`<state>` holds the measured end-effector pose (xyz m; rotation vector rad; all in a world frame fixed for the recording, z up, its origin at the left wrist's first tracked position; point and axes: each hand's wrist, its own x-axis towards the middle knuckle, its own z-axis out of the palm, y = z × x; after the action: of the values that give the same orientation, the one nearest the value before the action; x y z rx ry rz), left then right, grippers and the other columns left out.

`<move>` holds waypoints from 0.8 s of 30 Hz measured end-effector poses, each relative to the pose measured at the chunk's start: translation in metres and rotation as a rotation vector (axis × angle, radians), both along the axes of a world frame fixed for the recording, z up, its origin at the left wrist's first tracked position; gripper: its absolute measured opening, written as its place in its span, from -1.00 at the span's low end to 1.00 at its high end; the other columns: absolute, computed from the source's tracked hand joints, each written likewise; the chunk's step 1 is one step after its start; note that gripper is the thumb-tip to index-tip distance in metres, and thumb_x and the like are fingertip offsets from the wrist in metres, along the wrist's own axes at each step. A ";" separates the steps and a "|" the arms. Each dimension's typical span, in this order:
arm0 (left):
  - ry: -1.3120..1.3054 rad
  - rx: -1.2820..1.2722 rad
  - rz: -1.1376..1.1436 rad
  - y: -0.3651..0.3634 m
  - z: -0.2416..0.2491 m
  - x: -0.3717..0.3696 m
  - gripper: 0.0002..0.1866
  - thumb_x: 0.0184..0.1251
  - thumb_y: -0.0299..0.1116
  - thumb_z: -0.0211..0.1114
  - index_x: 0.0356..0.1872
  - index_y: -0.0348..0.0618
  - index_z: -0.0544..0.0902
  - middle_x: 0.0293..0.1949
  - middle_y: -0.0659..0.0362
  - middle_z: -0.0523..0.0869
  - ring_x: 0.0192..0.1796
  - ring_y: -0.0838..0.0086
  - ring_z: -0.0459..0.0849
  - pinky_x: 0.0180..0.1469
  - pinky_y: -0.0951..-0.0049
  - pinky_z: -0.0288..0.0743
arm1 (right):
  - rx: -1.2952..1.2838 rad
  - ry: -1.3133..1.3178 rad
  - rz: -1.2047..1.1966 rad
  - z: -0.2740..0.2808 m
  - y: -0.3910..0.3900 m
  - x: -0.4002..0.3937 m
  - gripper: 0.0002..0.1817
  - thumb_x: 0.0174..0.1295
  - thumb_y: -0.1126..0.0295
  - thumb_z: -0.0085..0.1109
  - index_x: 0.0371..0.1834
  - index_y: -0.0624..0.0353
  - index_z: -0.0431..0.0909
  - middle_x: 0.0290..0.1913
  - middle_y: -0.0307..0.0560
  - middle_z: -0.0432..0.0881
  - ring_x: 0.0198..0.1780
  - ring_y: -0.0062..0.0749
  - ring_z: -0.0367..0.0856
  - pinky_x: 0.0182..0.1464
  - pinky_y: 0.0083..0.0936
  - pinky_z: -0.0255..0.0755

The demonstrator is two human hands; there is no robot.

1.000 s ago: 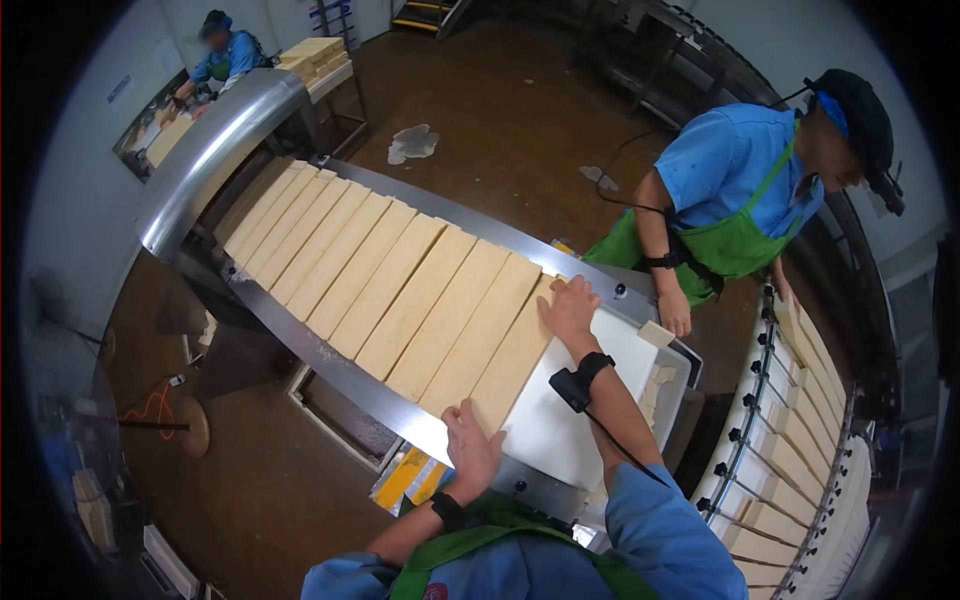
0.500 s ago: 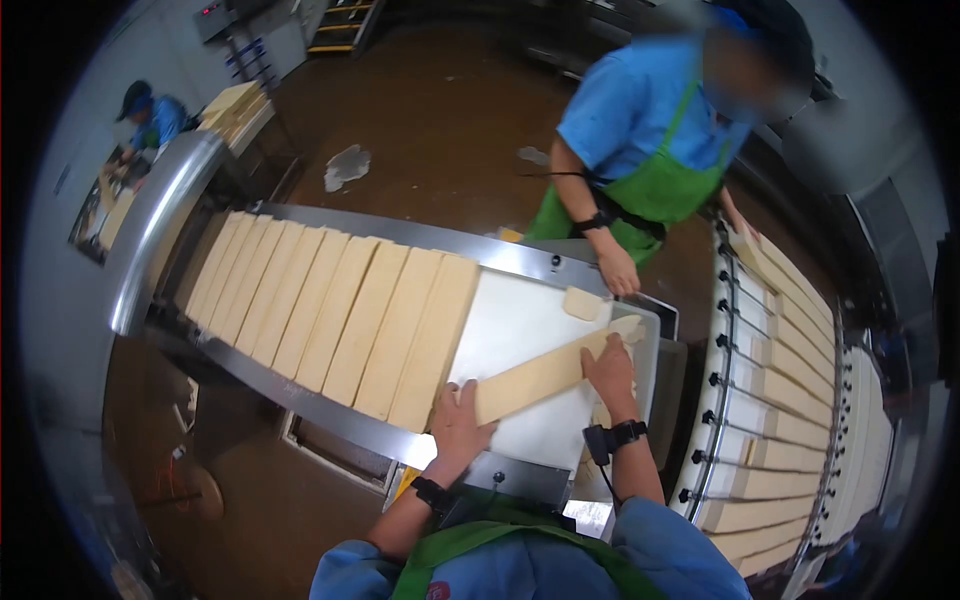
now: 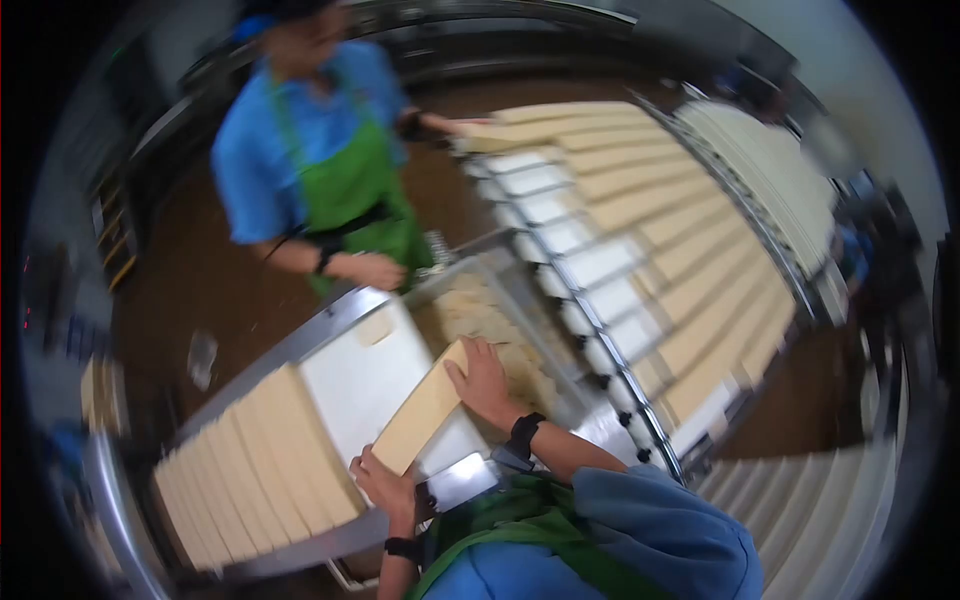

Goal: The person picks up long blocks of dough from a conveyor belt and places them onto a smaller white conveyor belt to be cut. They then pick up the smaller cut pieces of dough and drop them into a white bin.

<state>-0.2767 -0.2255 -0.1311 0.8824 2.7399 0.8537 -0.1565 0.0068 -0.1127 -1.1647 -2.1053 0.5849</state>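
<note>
A long, pale strip that looks like dough lies slanted between my hands. My left hand grips its near end, fingers curled at the edge. Around the far end, my right hand has its thumb on top and its fingers over the outer side. Beneath the strip is a white conveyor surface. Several similar strips lie side by side to the left of my hands. A small cut piece rests near the far edge of the white surface.
Past the conveyor's end sits a bin holding pale scraps. A co-worker in a green apron stands across, one hand by the conveyor edge. To the right, a roller-edged conveyor carries rows of strips.
My view has swung to the right, bringing more of the right-hand conveyor into sight. The strip's far end has shifted toward the scrap bin. Both hands are still on the strip.
</note>
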 end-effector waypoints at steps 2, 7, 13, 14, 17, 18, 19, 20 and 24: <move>-0.018 0.088 -0.067 0.025 0.021 0.025 -0.18 -0.04 -0.38 0.64 0.36 -0.03 0.50 0.32 -0.10 0.40 0.30 -0.11 0.48 0.35 0.06 0.42 | 0.023 0.057 -0.132 0.029 -0.002 0.055 -0.39 0.37 0.21 0.30 0.38 0.34 0.45 0.11 0.22 0.56 0.14 0.20 0.53 0.26 -0.02 0.44; 0.048 0.280 -0.470 0.096 0.071 0.109 -0.26 0.13 -0.46 0.50 0.42 -0.05 0.48 0.35 -0.13 0.39 0.39 -0.12 0.44 0.41 0.02 0.39 | 0.243 0.101 -0.580 0.071 0.005 0.215 -0.49 0.36 0.26 0.30 0.31 0.26 0.52 0.06 0.22 0.58 0.16 0.17 0.55 0.23 -0.05 0.45; -0.101 0.106 -1.043 0.137 0.138 0.236 -0.05 -0.06 -0.45 0.67 0.45 -0.10 0.39 0.30 -0.18 0.36 0.28 -0.17 0.46 0.33 0.02 0.42 | 0.281 0.097 -0.978 0.085 0.000 0.409 -0.67 0.45 0.30 0.21 0.14 0.29 0.65 -0.08 0.15 0.64 -0.02 0.11 0.68 0.06 -0.14 0.54; -0.205 0.067 -1.141 0.139 0.137 0.254 -0.03 -0.09 -0.40 0.72 0.44 -0.09 0.38 0.25 -0.16 0.35 0.26 -0.13 0.46 0.33 0.05 0.44 | 0.248 0.115 -0.994 0.087 -0.004 0.434 -0.68 0.48 0.28 0.18 0.12 0.27 0.66 -0.08 0.13 0.65 -0.01 0.11 0.68 0.07 -0.15 0.54; -0.417 -0.050 -1.278 0.134 0.130 0.306 -0.01 -0.08 -0.36 0.75 0.43 -0.11 0.35 0.19 -0.14 0.34 0.23 -0.11 0.46 0.36 0.09 0.42 | 0.135 0.164 -0.993 0.080 -0.008 0.499 -0.66 0.53 0.21 0.10 0.10 0.23 0.68 -0.08 0.11 0.67 0.01 0.12 0.69 0.08 -0.16 0.55; -0.532 -0.126 -1.301 0.130 0.126 0.319 -0.02 -0.05 -0.38 0.73 0.43 -0.13 0.33 0.17 -0.13 0.34 0.23 -0.13 0.46 0.37 0.11 0.40 | 0.053 0.188 -0.962 0.071 -0.007 0.517 -0.64 0.55 0.17 0.06 0.08 0.21 0.69 -0.07 0.11 0.69 0.02 0.13 0.69 0.09 -0.15 0.55; -0.529 -0.131 -1.309 0.128 0.120 0.331 -0.02 -0.05 -0.38 0.73 0.43 -0.13 0.33 0.17 -0.13 0.34 0.23 -0.13 0.46 0.37 0.11 0.40 | 0.052 0.191 -0.972 0.060 -0.005 0.533 -0.64 0.55 0.17 0.06 0.08 0.21 0.69 -0.07 0.11 0.69 0.02 0.13 0.69 0.09 -0.15 0.55; -0.578 -0.165 -1.337 0.126 0.113 0.341 -0.03 -0.02 -0.37 0.73 0.43 -0.14 0.32 0.18 -0.13 0.32 0.24 -0.11 0.46 0.38 0.11 0.41 | -0.034 0.137 -0.953 0.047 -0.003 0.547 -0.62 0.56 0.13 0.04 0.07 0.20 0.70 -0.06 0.13 0.70 0.04 0.15 0.69 0.10 -0.14 0.55; -0.884 -0.306 -1.249 0.136 0.088 0.370 -0.07 0.06 -0.30 0.72 0.41 -0.19 0.31 0.19 -0.15 0.30 0.22 0.03 0.50 0.27 0.15 0.54 | -0.229 -0.103 -0.840 0.037 0.016 0.570 -0.60 0.53 0.11 0.04 0.06 0.19 0.70 -0.03 0.21 0.71 0.10 0.19 0.66 0.16 -0.07 0.50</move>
<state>0.0932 -0.0893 -0.0428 1.3799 1.1374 0.3541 0.4131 0.0228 -0.0755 -2.0651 -1.4310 0.3618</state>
